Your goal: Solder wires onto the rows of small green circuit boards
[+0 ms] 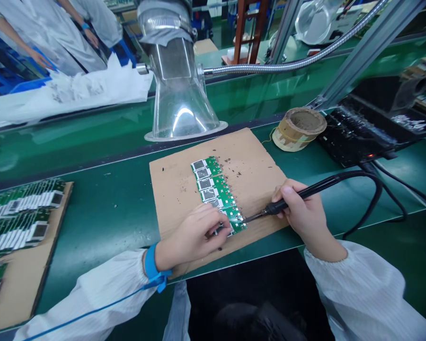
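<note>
A row of joined green circuit boards (pixel 218 187) with grey-and-white rectangles lies on a brown cardboard sheet (pixel 177 182). My right hand (pixel 303 208) is closed around the black handle of a soldering iron (pixel 287 203), whose tip meets the near end of the row. Over that same end, my left hand (pixel 195 232) rests with its fingers curled in a pinch. What sits between those fingertips is too small to make out. A blue wrist strap (pixel 151 263) with a blue cord is on my left wrist.
Above the cardboard hangs a clear fume hood (pixel 184 104). A cardboard tape core (pixel 300 128) stands right of it, near a black tray (pixel 358 128) and the iron's cable (pixel 378 189). At left, more circuit boards (pixel 17 213) stand packed on cardboard. People in white coats are across the bench.
</note>
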The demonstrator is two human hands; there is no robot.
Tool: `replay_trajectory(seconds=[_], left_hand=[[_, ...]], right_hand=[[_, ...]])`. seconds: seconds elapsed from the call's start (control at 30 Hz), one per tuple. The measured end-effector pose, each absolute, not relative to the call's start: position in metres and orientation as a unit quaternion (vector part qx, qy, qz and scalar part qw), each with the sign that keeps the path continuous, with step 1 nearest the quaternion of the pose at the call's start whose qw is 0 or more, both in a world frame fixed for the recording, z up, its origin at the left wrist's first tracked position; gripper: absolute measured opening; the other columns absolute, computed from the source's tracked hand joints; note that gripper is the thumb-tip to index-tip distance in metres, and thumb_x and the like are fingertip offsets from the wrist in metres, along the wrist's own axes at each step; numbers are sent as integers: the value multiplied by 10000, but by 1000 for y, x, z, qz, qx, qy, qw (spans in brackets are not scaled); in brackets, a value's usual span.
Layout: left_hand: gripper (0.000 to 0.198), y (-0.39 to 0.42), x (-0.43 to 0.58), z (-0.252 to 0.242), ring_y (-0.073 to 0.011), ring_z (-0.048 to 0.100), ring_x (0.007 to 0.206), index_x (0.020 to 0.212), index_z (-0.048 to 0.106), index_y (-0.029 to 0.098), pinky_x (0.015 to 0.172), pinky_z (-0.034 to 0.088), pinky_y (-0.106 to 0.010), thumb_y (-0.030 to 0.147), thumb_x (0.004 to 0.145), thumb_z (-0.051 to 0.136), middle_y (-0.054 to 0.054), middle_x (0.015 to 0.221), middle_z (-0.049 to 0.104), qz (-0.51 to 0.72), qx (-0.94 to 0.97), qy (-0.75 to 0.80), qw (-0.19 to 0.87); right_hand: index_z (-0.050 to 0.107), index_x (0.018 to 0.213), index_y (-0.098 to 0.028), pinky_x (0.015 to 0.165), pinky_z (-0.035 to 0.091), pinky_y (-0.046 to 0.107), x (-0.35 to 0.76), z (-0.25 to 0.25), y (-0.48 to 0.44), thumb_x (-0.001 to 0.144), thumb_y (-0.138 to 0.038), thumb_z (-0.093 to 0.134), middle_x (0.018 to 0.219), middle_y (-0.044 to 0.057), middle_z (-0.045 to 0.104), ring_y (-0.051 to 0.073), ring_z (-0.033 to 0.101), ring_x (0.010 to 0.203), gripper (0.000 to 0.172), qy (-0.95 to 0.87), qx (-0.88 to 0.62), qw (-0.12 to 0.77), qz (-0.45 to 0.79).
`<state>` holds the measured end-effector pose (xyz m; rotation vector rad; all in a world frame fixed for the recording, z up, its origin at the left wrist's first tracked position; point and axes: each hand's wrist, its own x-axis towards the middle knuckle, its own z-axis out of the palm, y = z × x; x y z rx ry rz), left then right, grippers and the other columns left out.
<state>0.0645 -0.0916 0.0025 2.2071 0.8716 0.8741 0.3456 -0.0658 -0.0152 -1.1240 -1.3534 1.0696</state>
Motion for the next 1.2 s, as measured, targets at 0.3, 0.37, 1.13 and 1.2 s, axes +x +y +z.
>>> replay_trajectory(seconds=[0.3, 0.37, 1.13, 1.2], left_hand=[[89, -90, 65, 0, -141, 475, 689, 953, 635, 190, 689, 398, -290, 163, 1026, 677, 45, 710, 494, 331, 835, 326, 294], [91, -90, 65, 0, -145, 479, 692, 950, 635, 194, 695, 404, -294, 175, 1032, 669, 43, 709, 497, 329, 836, 328, 293], [105, -89, 65, -2, -156, 483, 701, 967, 649, 203, 753, 421, -327, 221, 1069, 635, 38, 705, 514, 299, 850, 332, 280], [96, -89, 65, -3, -155, 484, 700, 971, 649, 203, 753, 422, -329, 221, 1065, 642, 39, 705, 514, 302, 849, 331, 278]], right_hand=[[658, 728, -189, 431, 362, 223, 344, -11, -66, 1039, -568, 658, 602, -25, 558, 83, 519, 445, 490, -580, -480, 488, 441], [658, 727, -190, 431, 360, 227, 344, -12, -66, 1039, -571, 656, 597, -22, 560, 87, 516, 444, 492, -581, -483, 486, 439], [646, 726, -195, 444, 366, 235, 344, -11, -67, 1035, -579, 652, 586, -20, 551, 99, 502, 454, 493, -577, -495, 477, 441], [646, 724, -196, 443, 364, 236, 344, -11, -67, 1035, -577, 654, 582, -21, 548, 99, 502, 452, 492, -577, -494, 478, 441]])
